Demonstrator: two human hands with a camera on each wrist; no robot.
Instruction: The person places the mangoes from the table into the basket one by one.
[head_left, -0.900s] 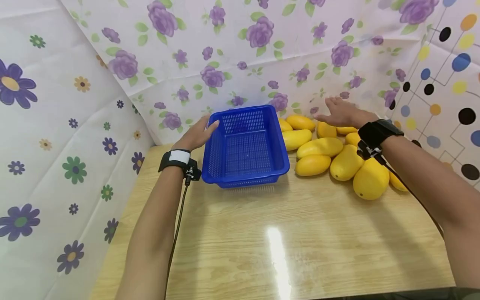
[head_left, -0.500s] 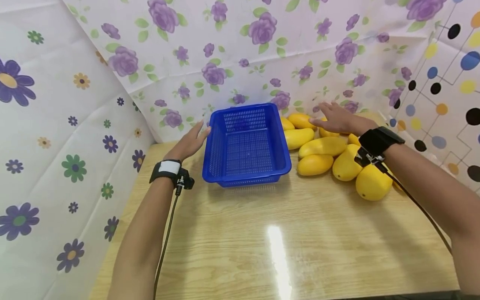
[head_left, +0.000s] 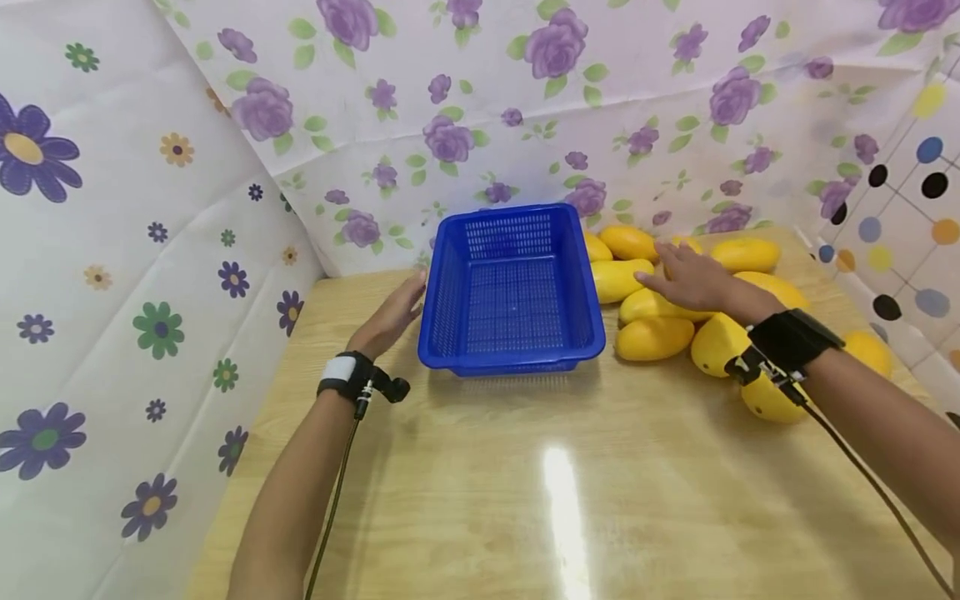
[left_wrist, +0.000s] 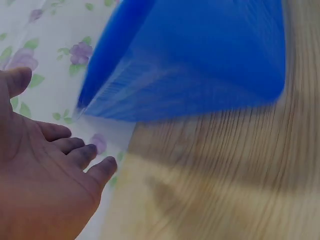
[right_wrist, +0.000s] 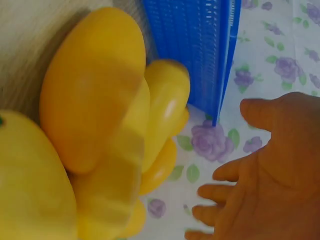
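A blue plastic basket with slotted walls stands on the wooden table, nothing inside it. Just left of it my left hand hovers with relaxed fingers, apart from its wall; the left wrist view has this palm beside the basket. To the right lies a pile of yellow mangoes. Over the pile my right hand reaches with fingers spread, holding nothing. From the right wrist, several mangoes lie near the open right palm, with the basket wall beyond.
A pale wooden table carries everything. Behind it hangs a cloth with purple roses; a daisy-print cloth closes the left side and a dotted cloth the right. Cables run from both wrist cameras along the forearms.
My left hand has drawn back from the basket's left rim to a spot beside it. My right hand has come lower over the mangoes. The head view has shifted slightly to the right.
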